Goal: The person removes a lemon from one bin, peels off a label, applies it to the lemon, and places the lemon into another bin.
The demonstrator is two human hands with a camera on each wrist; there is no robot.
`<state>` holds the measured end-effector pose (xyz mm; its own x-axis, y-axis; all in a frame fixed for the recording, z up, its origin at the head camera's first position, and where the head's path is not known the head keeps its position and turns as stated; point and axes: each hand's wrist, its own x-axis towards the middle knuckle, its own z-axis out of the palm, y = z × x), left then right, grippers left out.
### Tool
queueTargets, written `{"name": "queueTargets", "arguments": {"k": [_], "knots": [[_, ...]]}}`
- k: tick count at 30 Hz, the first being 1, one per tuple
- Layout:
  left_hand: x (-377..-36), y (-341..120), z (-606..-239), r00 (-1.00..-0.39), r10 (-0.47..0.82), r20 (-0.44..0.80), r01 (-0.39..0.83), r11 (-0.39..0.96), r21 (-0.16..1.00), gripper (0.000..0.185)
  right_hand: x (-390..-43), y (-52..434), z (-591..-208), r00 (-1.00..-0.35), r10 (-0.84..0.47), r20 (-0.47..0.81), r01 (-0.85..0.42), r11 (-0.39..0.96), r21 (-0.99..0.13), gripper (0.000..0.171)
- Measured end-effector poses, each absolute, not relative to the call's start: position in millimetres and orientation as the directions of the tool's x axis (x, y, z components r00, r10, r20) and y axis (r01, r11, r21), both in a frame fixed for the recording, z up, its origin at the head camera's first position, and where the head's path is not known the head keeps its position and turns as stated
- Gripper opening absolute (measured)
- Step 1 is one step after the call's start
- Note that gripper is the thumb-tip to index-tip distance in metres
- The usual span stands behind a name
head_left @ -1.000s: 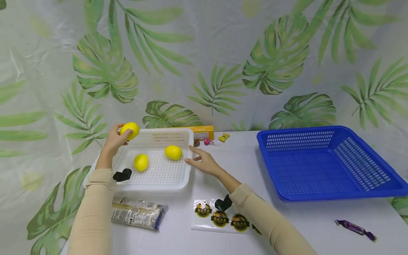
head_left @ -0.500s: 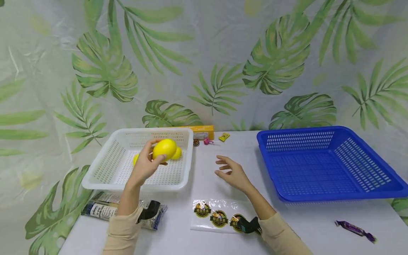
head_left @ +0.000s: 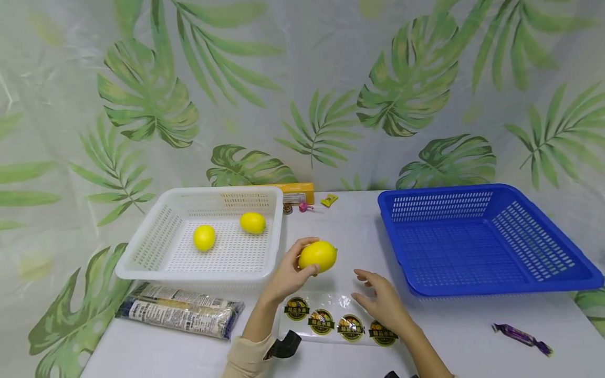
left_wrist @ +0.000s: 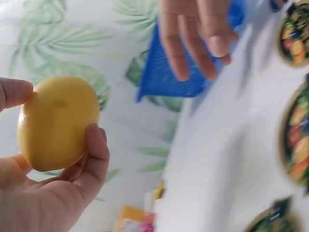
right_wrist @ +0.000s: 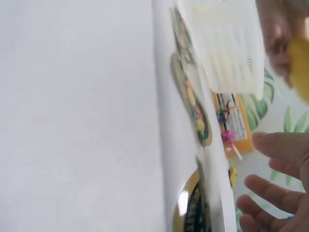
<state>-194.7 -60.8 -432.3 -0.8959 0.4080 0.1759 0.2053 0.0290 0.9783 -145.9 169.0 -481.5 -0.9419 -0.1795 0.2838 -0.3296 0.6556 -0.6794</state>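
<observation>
— Where is the lemon (head_left: 318, 256)?
— In the left hand (head_left: 288, 274), whose fingers curl round it, above the surface (head_left: 463, 336) between the white basket (head_left: 142, 265) and the blue basket (head_left: 482, 286), near the front edge.
— And the right hand (head_left: 384, 303)?
— It holds nothing, fingers spread and relaxed, just beside the lemon, over the sticker sheet (head_left: 336, 325).

Yellow lemon (head_left: 318, 256) held above the table, lengthwise.
</observation>
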Motion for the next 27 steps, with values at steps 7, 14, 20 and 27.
{"name": "queueTargets", "arguments": {"k": [7,14,20,27], "knots": [[-222.1,-28.1,-471.3,-0.870,0.465,0.162,0.352,0.357,0.865,0.055,-123.3,181.1,-484.0,-0.943,-0.170,0.285,-0.307,0.772,-0.556,0.047],[-246.5,-13.6,-480.0,-0.798,0.578,0.171,0.486,0.450,0.749,0.054,-113.7,190.6,-489.1,-0.944,-0.177,0.277,-0.297,0.821,-0.487,0.041],[-257.6,-9.9,-485.6,-0.776,0.616,0.131,0.495,0.468,0.732,0.054,-110.8,194.0,-489.8,-0.971,-0.175,0.163,-0.234,0.837,-0.495,0.043],[-263.0,-12.0,-490.5,-0.777,0.608,0.162,0.510,0.457,0.729,0.057,-109.8,195.3,-490.7,-0.979,-0.193,0.067,-0.197,0.809,-0.553,0.032]]}}
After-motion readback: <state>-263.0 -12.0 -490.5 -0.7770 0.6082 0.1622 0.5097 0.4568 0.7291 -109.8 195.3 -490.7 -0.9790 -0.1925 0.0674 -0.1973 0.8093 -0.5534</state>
